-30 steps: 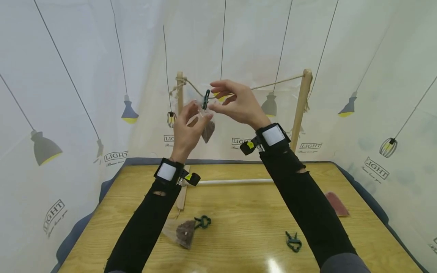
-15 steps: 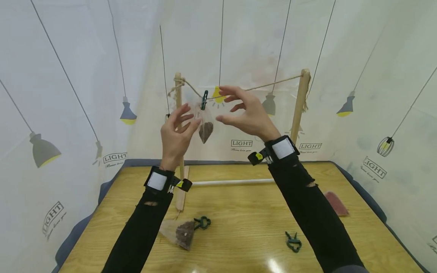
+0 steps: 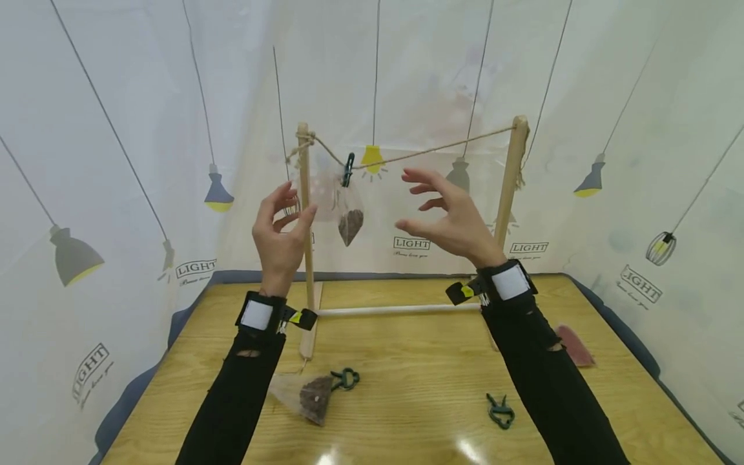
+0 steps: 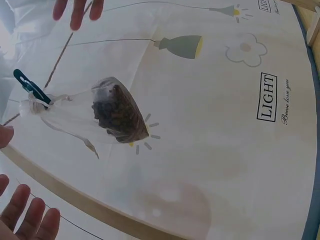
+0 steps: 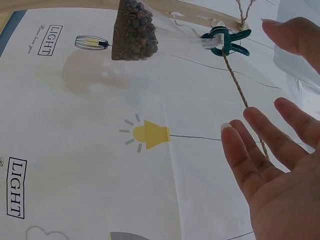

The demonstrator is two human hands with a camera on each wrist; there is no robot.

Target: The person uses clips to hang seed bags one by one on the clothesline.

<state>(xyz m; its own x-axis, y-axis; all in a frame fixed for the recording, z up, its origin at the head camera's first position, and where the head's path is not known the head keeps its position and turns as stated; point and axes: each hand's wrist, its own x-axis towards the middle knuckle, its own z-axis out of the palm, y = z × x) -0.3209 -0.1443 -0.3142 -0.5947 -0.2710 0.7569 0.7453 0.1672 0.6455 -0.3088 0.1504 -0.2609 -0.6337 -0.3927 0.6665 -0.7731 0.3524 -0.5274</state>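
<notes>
A clear drawstring bag point(image 3: 351, 223) with brown granules in its bottom hangs from a twine line point(image 3: 433, 150). At the bag's gathered top, a dark green clip point(image 3: 348, 171) clamps it to the twine. My left hand point(image 3: 280, 242) is raised left of the bag, apart from it, its fingers relaxed around nothing. To the right, my right hand point(image 3: 447, 210) hovers with fingers spread and holds nothing. The right wrist view shows the clip point(image 5: 227, 41) gripping the bag's neck on the twine, away from my fingertips.
Two wooden posts point(image 3: 509, 187) carry the twine, with a white rod point(image 3: 401, 310) low between them. On the table point(image 3: 407, 361) lie a second bag of granules point(image 3: 314, 398), a green clip point(image 3: 346, 379) touching it, another green clip point(image 3: 500, 411) and a pink piece point(image 3: 574, 346).
Both hands have let go and drawn apart, the left going left and down, the right going right and down. The clipped bag now hangs freely from the twine.
</notes>
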